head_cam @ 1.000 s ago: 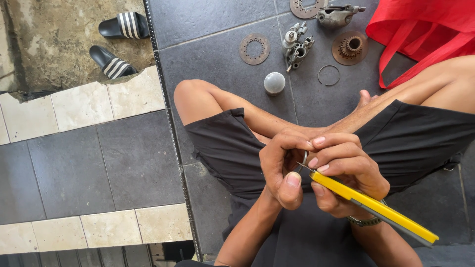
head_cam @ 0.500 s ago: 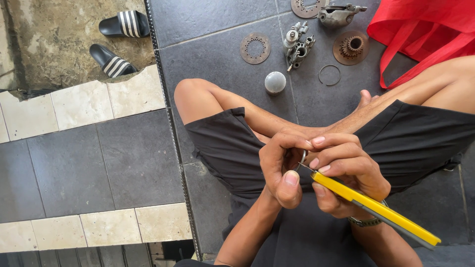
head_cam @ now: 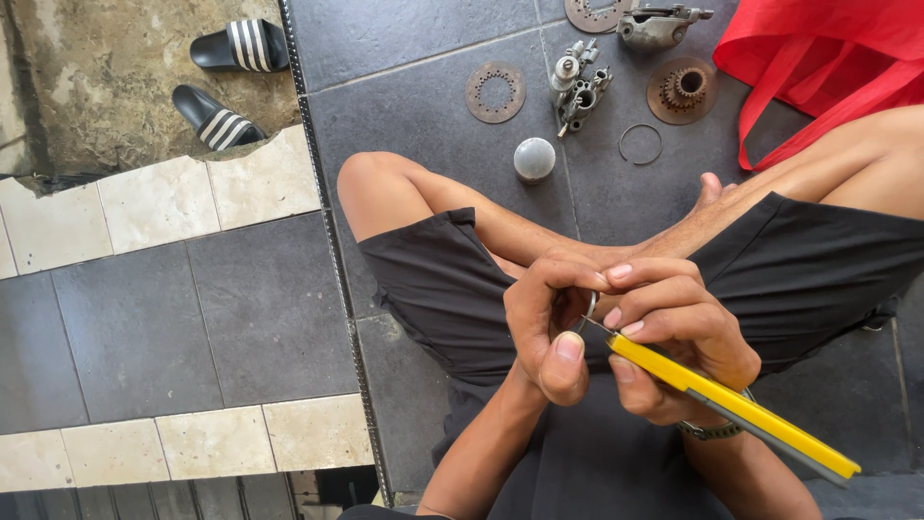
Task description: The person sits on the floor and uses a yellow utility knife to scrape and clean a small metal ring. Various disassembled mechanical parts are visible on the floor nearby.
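I sit cross-legged in black shorts on dark floor tiles. My left hand (head_cam: 547,323) pinches a small metal ring (head_cam: 589,306), mostly hidden by the fingers. My right hand (head_cam: 679,332) grips a yellow utility knife (head_cam: 731,406), and the blade tip rests against the ring. Both hands are close together above my lap.
On the tiles ahead lie rusty toothed discs (head_cam: 496,91), a grey metal carburettor part (head_cam: 577,85), a rusty sprocket (head_cam: 681,90), a thin wire ring (head_cam: 640,143) and a grey ball (head_cam: 534,158). A red cloth (head_cam: 828,58) lies far right. Two striped sandals (head_cam: 226,82) sit far left.
My left thumb has shifted slightly along the ring; the knife and right hand stay nearly in place.
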